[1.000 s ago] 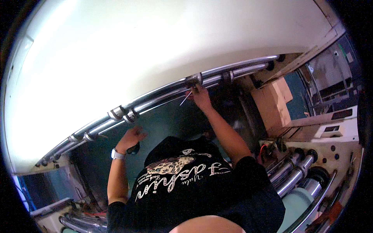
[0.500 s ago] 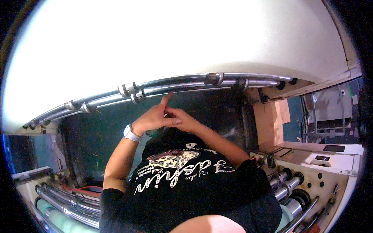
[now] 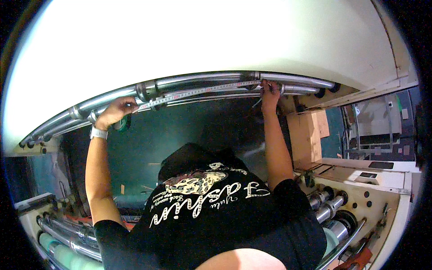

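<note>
A white tape measure blade (image 3: pixel 198 91) is stretched between my hands, along the shiny metal bars (image 3: pixel 189 82) below the white panel. My left hand (image 3: pixel 115 112), with a white watch on the wrist, is closed on the tape near its green case (image 3: pixel 122 123). The case is partly hidden beneath the fingers. At the other end, my right hand (image 3: pixel 271 95) pinches the tape in front of the bars, close to a dark collar; the blade's tip is hidden by the fingers.
A large white panel (image 3: pixel 202 36) rises beyond the bars, which carry several metal collars. More rollers are at the lower left (image 3: pixel 72 240) and lower right (image 3: pixel 330 209), behind my arms. A brown board (image 3: pixel 310 130) stands on the right. Small scraps lie on the dark green floor (image 3: pixel 135 157).
My hands, together in front of my chest before, have moved apart, left and right, up to the bars. The tape measure is now drawn out between them.
</note>
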The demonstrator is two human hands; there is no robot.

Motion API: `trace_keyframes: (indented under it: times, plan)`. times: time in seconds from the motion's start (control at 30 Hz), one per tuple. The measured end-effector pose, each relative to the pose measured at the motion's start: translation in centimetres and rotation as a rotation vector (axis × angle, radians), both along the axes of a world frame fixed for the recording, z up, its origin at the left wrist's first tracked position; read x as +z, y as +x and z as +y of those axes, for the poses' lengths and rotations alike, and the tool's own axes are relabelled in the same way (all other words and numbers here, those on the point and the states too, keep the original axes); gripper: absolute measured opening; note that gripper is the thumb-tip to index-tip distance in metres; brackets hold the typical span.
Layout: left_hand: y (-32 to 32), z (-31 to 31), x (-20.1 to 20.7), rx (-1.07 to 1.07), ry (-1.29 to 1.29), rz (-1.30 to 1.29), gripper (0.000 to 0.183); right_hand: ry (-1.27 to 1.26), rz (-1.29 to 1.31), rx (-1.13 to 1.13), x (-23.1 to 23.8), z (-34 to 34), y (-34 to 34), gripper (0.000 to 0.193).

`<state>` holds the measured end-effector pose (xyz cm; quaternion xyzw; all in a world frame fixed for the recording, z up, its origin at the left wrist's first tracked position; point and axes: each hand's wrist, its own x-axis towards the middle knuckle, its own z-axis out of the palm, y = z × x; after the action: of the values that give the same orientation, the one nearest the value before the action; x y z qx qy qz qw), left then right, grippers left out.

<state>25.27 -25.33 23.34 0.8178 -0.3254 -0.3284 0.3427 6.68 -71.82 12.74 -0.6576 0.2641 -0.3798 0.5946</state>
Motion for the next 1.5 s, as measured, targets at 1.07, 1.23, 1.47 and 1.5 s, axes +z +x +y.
trace_keyframes:
  times: [1.07, 1.23, 1.47, 1.5]
  plan:
    - [4.7, -0.5, -3.7, 0.070, 0.000, -0.245, 0.024, 0.732, -0.103, 0.001, -4.5, 4.1, 0.7, 0.022]
    - [4.1, -0.7, -2.8, 0.107, 0.073, -0.284, 0.028, 0.806, -0.253, -0.130, -4.2, 4.7, 3.5, 0.027]
    - [3.8, -1.0, -3.6, 0.122, -0.095, -0.289, 0.025, 0.798, -0.254, -0.165, -4.8, 4.6, 3.3, 0.026]
    - [3.7, -1.2, -3.3, 0.131, -0.081, -0.295, 0.025, 0.820, -0.276, -0.186, -4.8, 4.6, 3.2, 0.026]
